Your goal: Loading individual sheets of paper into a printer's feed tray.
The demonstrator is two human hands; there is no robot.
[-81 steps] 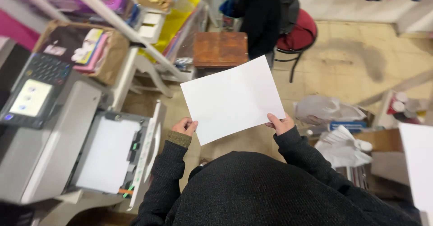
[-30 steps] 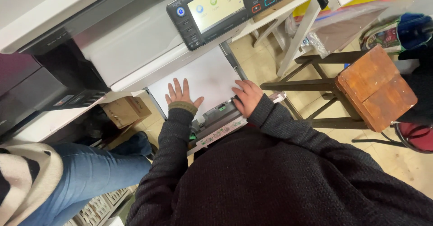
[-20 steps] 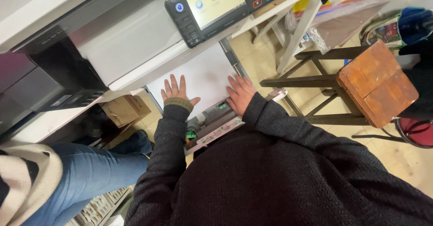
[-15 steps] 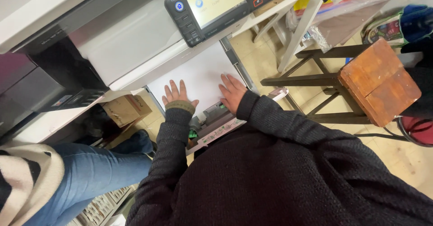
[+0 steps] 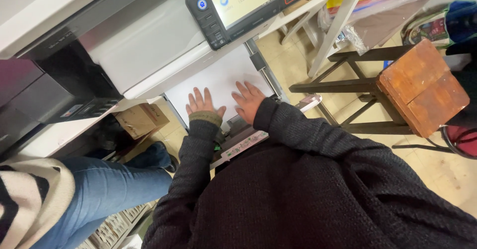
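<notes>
Pressing flat on a white paper stack [image 5: 218, 77] in the copier's pulled-out tray [image 5: 248, 137]: left hand [image 5: 201, 102] and right hand [image 5: 247, 100], both open, fingers spread, palms down. Lying smooth and rectangular, long axis running away toward the grey copier [image 5: 144, 40]. Standing nearby: one worn wooden stool [image 5: 422, 87]; one cardboard box [image 5: 141, 120] underneath.

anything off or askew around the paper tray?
Nothing stands out. Both the left hand and the right hand lie flat on the white paper in the copier's open tray, and the stack looks squared to the tray. No visible spill or damage.
</notes>
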